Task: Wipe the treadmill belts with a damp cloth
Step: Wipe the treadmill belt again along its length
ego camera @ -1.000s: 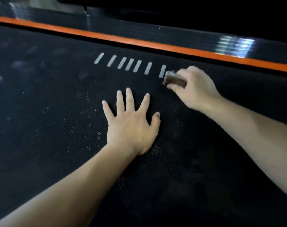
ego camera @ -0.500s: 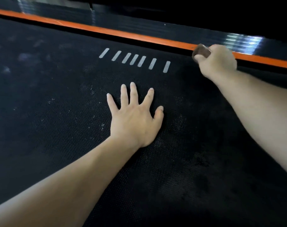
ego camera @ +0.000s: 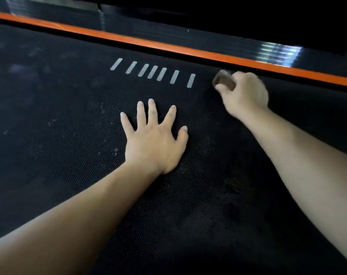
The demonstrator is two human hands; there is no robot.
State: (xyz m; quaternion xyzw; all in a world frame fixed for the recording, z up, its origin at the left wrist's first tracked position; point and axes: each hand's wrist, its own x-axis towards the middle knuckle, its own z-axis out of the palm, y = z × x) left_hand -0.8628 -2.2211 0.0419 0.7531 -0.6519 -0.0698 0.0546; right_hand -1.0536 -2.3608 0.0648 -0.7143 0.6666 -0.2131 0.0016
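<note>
belt (ego camera: 49,155): open 7–10 o'clock.
left hand (ego camera: 154,141): flat mid-belt, blocks ctr.
orange rail (ego camera: 168,46): walls 12–2 o'clock; right hand (ego camera: 246,92) w/ cloth (ego camera: 223,80) just beside.

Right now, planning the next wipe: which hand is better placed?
Right: the right hand grips the cloth near the orange rail; the left hand lies flat on the belt, empty.

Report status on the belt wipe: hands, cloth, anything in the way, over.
Left hand flat on the belt, fingers spread. Right hand grips brown cloth by the orange strip, blurred. Pale specks on belt left of left hand.
</note>
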